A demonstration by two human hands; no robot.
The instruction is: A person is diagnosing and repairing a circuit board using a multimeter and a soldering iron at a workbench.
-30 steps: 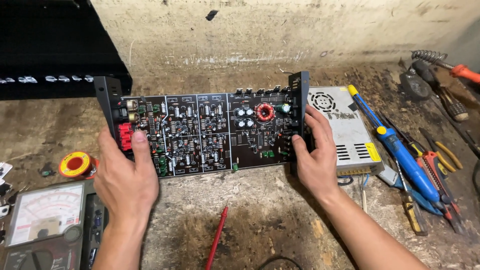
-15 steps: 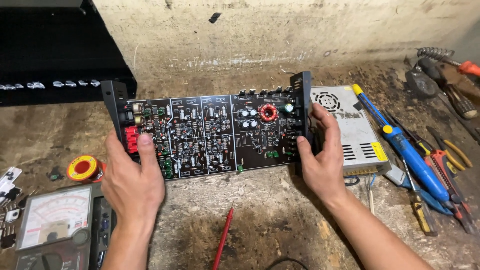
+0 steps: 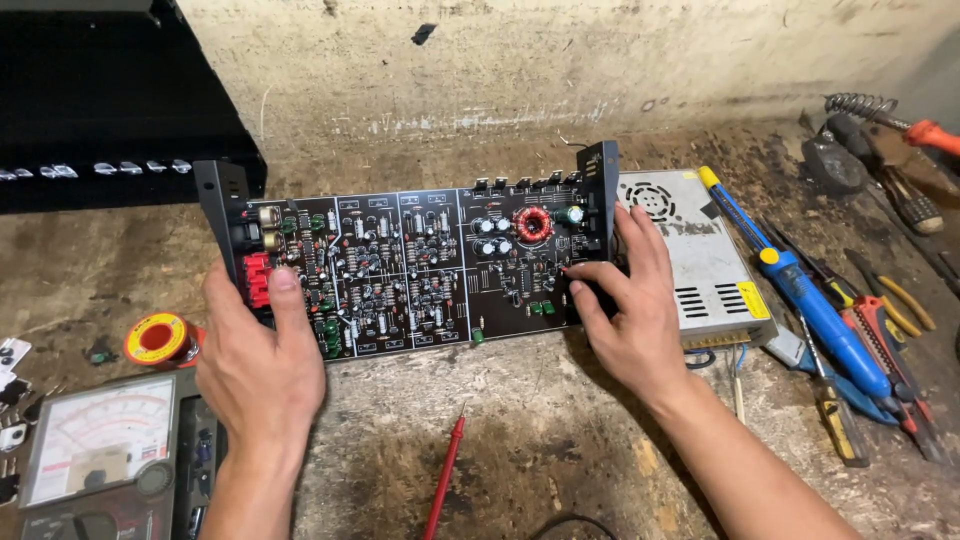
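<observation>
Circuit board (image 3: pixel 410 270) between 2 hands, power supply (image 3: pixel 700 255) right, multimeter (image 3: pixel 95 455) front-left.

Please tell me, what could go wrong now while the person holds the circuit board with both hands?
1. The left hand has its thumb on the populated face of the circuit board; pressure there might bend small components.
2. The right hand grips the end beside the metal power supply; the board could knock against it.
3. The red probe lies just below and could get pushed aside.
</observation>
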